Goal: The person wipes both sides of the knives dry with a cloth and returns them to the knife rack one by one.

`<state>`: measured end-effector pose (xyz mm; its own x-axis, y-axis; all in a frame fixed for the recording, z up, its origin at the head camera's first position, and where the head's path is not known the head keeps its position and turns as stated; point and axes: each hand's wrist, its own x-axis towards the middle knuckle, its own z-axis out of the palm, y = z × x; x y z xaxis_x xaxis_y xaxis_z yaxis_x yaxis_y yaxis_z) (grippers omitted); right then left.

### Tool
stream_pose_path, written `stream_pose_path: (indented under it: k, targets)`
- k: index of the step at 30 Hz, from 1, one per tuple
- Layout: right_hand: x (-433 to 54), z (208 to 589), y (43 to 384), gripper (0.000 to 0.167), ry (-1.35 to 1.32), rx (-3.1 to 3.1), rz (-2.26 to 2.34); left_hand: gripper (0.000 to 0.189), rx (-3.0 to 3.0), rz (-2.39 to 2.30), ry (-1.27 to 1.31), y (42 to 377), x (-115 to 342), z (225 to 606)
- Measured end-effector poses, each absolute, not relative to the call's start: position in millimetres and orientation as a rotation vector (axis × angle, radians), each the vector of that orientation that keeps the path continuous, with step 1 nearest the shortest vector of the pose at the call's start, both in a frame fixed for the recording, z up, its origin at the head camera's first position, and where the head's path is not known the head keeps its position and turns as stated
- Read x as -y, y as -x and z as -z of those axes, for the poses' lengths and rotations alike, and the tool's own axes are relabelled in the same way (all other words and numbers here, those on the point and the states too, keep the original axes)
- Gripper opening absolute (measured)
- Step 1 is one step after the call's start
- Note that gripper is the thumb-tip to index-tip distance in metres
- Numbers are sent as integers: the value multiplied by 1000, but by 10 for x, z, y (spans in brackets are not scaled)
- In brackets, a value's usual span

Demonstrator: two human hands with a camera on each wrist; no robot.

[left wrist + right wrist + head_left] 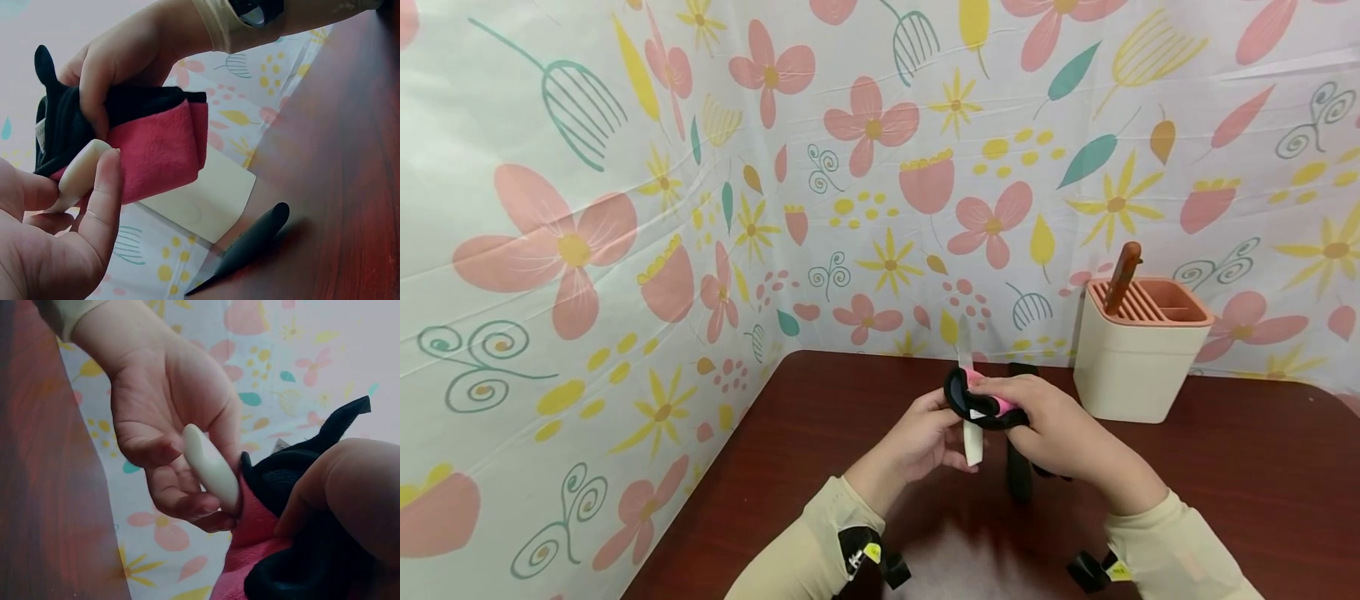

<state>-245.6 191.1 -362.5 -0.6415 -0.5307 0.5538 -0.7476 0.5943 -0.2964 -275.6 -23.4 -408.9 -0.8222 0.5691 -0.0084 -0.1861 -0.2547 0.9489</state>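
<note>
A knife with a pale handle (pixel 973 443) stands roughly upright over the table, its blade (pixel 965 346) pointing away toward the wall. My left hand (pixel 913 446) pinches that handle between thumb and fingers, as the left wrist view also shows. A pink and black cloth (pixel 156 147) is folded about the knife just above the handle. My right hand (pixel 1063 425) grips this cloth, with the thumb pressed on its near side. Cloth and fingers hide the lower blade. Below the right hand, a black-handled utensil (pixel 256 240) lies on the table.
At the back right stands a cream knife block (pixel 1138 367) with a slotted orange top. One brown-handled knife (pixel 1122 279) sits in its slots. Behind the dark red table (pixel 850 400) hangs a flowered cloth backdrop (pixel 865 208), which also runs along the left side.
</note>
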Motion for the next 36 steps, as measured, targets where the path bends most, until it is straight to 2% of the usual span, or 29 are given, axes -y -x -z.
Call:
stream_pose_path:
  k: [18,26,28,33,36]
  targets:
    - [-1924,3470,2225,69,-1169,2622,-726,48,-1548,-2167,-404,2810,276,4086]
    - [-1937,3431,2225,70,-1333,2609,-844,47,-1548,-2177,-383,2820,292,4085]
    - [-1969,3417,2225,66,-1340,2622,-892,47,-1527,-2178,-385,2819,297,4080]
    - [-2069,3385,2266,41,-1325,2524,-1036,49,-1491,-2185,-388,2812,286,4067]
    - [-2103,3373,2310,42,-1267,2411,-1082,46,-1478,-2181,-404,2796,270,4062]
